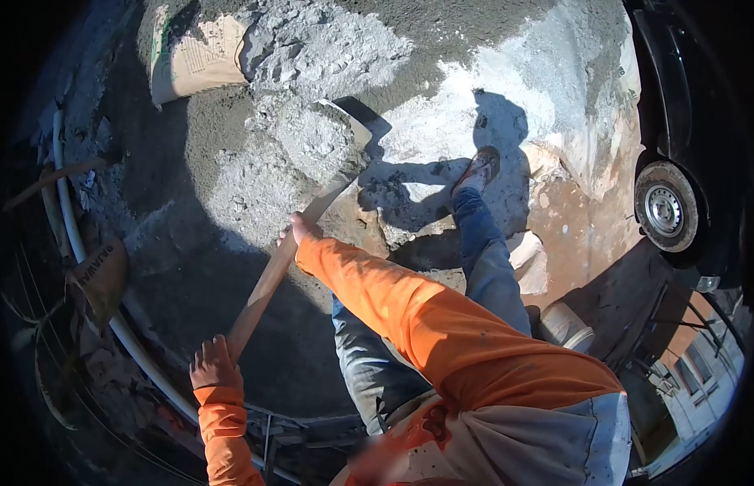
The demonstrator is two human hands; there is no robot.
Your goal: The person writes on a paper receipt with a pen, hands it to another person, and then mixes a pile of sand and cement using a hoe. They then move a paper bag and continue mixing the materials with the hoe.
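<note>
A long wooden handle (267, 287) runs diagonally up to a metal blade (354, 134), which lies against a heap of grey-white powder (316, 146). Low on the handle, near its end, my left hand (215, 364) is wrapped round the wood. Farther up, closer to the blade, my right hand (304, 229) grips the same handle, its fingers partly hidden behind it. Both arms wear orange sleeves. A torn paper sack (200, 61) lies beside the powder at the upper left.
My foot (478, 168) stands on the powdery ground right of the blade. A dark vehicle with a wheel (665, 207) is at the right, and a bucket (565, 326) stands near my leg. A pale pipe (138, 344) curves along the left, past a brown sack (101, 275).
</note>
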